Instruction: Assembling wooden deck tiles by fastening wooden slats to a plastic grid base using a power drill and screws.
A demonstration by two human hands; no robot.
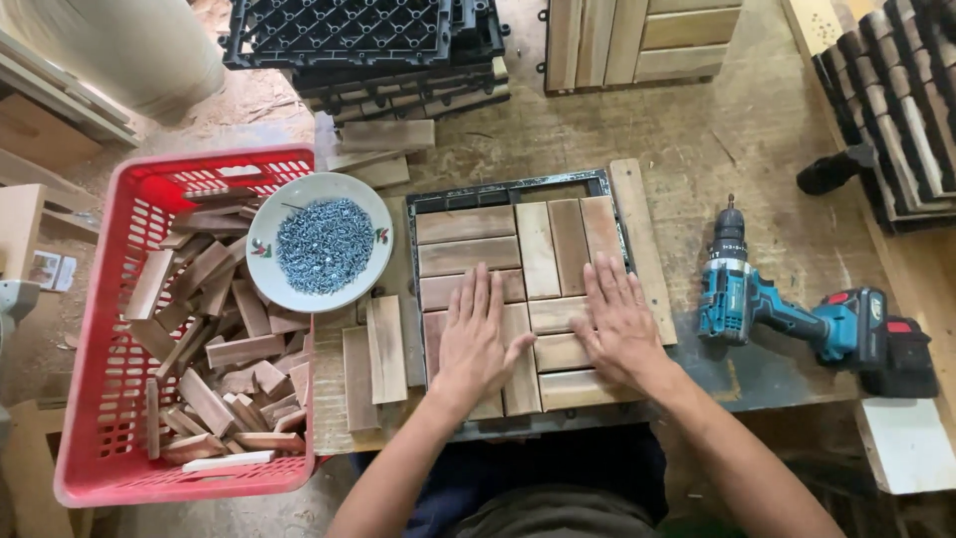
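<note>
A square tile of short wooden slats (543, 249) lies in a black plastic grid frame (508, 191) on the workbench in front of me. My left hand (476, 337) rests flat, fingers spread, on the lower left slats. My right hand (617, 321) lies flat on the lower right slats. Neither hand holds anything. Loose wooden slats (374, 354) sit just left of the tile.
A white bowl of grey screws (321, 242) rests on the rim of a red basket (119, 483) full of wood offcuts. A teal cordless drill (787, 309) lies at the right. Stacked black grids (349, 40) and finished wooden tiles (637, 40) stand at the back.
</note>
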